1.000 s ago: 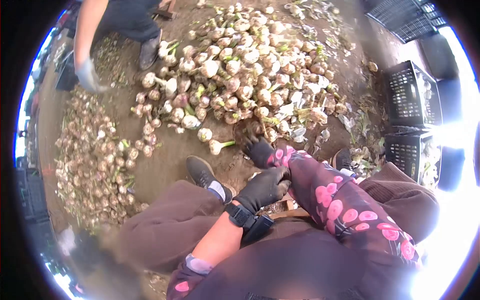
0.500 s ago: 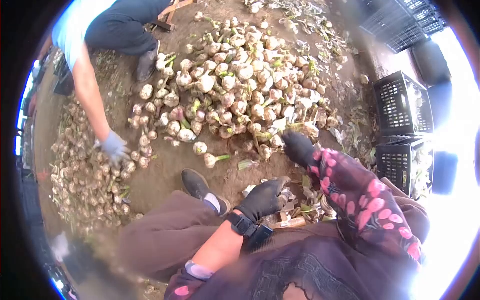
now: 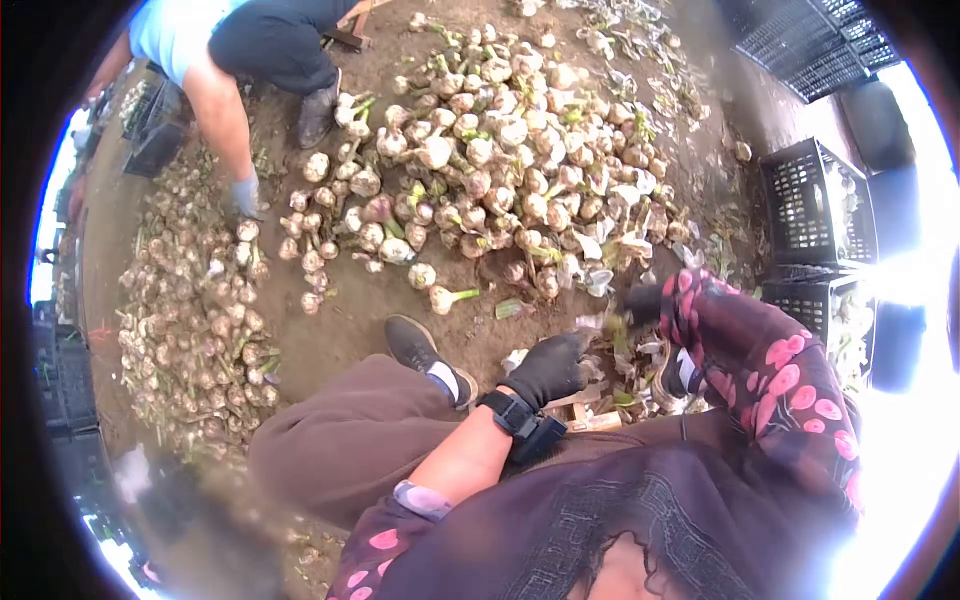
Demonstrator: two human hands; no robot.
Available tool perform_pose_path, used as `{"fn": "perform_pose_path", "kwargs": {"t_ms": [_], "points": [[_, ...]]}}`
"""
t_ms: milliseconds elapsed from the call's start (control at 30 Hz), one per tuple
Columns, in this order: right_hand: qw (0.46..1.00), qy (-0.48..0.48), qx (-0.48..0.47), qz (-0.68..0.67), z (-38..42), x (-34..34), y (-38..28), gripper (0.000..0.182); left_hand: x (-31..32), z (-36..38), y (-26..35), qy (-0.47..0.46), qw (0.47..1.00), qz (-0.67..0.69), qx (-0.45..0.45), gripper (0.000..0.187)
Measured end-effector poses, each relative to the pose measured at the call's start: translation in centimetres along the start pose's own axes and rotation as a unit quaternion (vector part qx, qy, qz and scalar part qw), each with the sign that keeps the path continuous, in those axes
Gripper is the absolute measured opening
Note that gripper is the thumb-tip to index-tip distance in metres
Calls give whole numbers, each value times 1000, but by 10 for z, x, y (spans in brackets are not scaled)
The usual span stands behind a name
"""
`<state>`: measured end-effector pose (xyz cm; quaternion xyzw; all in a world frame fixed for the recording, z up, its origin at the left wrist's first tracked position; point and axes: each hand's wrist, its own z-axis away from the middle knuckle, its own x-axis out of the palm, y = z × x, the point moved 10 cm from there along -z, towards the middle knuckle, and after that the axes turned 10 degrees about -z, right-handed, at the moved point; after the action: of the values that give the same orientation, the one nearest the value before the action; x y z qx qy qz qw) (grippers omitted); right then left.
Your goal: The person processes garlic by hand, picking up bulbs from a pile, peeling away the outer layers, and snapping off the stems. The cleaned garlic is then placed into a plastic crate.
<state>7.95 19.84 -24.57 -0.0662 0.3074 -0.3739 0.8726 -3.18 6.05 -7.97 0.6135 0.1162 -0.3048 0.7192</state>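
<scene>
My left hand, in a black glove with a black device strapped at the wrist, is held low in front of my lap. Its fingers are curled closed; what they hold, if anything, is hidden. My right hand, also black-gloved, is just beyond it to the right and smeared by motion, so its fingers do not show clearly. Loose garlic peelings and leaves lie below and between the hands. Ahead of them spreads a big heap of garlic bulbs, some with green stems. One stemmed garlic bulb sits at its near edge.
A second garlic pile covers the ground on the left. A co-worker's gloved hand reaches to its far edge. Black plastic crates stand on the right, with more stacked crates behind. My shoe is near the heap.
My right hand has drawn back from the heap's edge toward my left hand. The co-worker's hand has moved farther away along the left pile. The whole view has shifted slightly.
</scene>
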Motion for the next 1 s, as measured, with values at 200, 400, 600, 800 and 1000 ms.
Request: {"fn": "perform_pose_path", "kwargs": {"t_ms": [200, 400, 600, 800, 1000], "points": [[990, 67, -50, 115, 17, -15, -89, 30, -48, -6, -5, 214, 968, 127, -31, 25], [899, 403, -128, -115, -8, -153, -136, 31, -43, 14, -67, 297, 933, 132, -156, 23], [859, 479, -86, -158, -56, -224, -182, 45, -44, 19, -75, 278, 917, 230, -171, 34], [793, 564, -154, -168, -78, -271, -211, 50, -41, 21, -92, 342, 862, 340, -157, 28], [833, 536, -131, -35, -124, -299, -215, 51, -53, 21, -95, 268, 874, 322, -247, 21]]}}
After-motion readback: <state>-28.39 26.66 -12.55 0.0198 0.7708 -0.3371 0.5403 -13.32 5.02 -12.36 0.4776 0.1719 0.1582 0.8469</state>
